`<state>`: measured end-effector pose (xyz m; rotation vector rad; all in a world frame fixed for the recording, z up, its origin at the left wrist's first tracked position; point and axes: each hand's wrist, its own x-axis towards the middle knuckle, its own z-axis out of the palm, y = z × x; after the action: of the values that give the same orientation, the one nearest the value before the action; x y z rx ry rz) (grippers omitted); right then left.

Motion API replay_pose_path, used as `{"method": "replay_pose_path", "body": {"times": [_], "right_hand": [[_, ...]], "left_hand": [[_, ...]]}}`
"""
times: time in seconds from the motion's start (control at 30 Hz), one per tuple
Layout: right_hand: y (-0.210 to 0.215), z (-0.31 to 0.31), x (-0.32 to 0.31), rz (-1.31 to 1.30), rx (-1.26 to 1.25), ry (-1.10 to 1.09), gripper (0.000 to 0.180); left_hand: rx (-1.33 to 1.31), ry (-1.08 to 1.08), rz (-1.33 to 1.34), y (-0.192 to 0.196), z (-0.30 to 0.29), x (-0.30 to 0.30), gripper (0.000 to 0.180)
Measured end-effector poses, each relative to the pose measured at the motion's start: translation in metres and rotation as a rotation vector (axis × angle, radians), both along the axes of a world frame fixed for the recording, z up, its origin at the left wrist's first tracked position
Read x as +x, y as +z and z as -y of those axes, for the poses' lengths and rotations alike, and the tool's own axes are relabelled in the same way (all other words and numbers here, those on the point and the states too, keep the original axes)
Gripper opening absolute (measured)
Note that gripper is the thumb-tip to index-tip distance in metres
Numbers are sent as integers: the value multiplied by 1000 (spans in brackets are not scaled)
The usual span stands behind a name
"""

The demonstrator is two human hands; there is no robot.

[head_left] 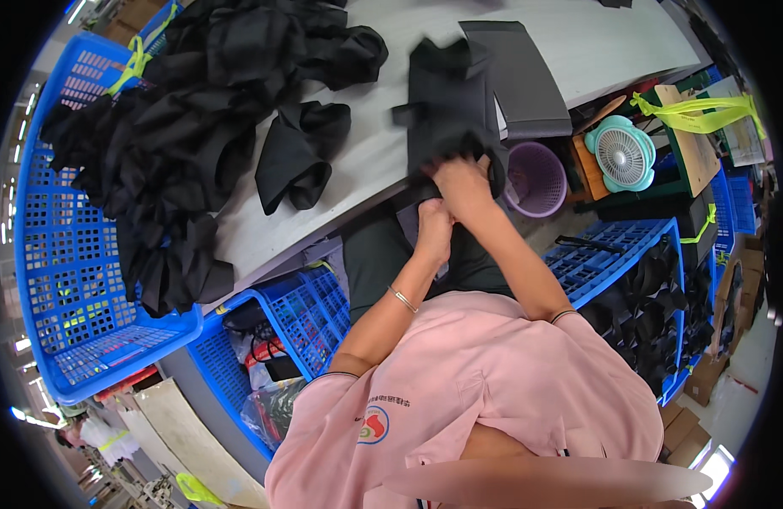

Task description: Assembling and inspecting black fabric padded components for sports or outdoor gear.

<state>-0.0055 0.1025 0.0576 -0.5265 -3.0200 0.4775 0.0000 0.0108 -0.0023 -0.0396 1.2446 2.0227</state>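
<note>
Right hand (464,182) gripping black fabric piece (447,102), left hand (434,225) seemingly clenched beneath, fingers hidden.

The person wears a pink short-sleeved shirt (485,382) with dark-edged cuffs and a small round red-and-blue emblem at lower centre, dark trousers (376,254), and a thin silver bangle (402,299) on the left wrist.

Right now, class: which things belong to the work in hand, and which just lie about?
In hand: black fabric piece, left hand, right hand.
Lying about: small fan, purple basket, loose black cloth, blue crate.
</note>
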Motion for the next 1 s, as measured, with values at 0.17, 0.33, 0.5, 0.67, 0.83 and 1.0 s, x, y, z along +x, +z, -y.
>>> {"method": "replay_pose_path", "body": {"times": [0.17,0.33,0.5,0.67,0.83,1.0], "right_hand": [[-8,-8,4,-535,452,136,37],[-19,-11,17,-16,127,-24,22],[-17,7,56,-100,145,108,21],[14,37,102,-180,-220,303,16],[52,-4,118,-610,-640,-299,15],[39,-45,103,-344,-1174,-299,23]], "left_hand": [[134,-67,13,-19,2,-2,18],[-39,-215,-26,-12,19,4,13],[274,69,217,-2,53,-19,19],[155,-72,120,14,57,-39,38],[85,-60,52,41,57,-27,37],[135,-91,-10,18,66,-11,35]]}}
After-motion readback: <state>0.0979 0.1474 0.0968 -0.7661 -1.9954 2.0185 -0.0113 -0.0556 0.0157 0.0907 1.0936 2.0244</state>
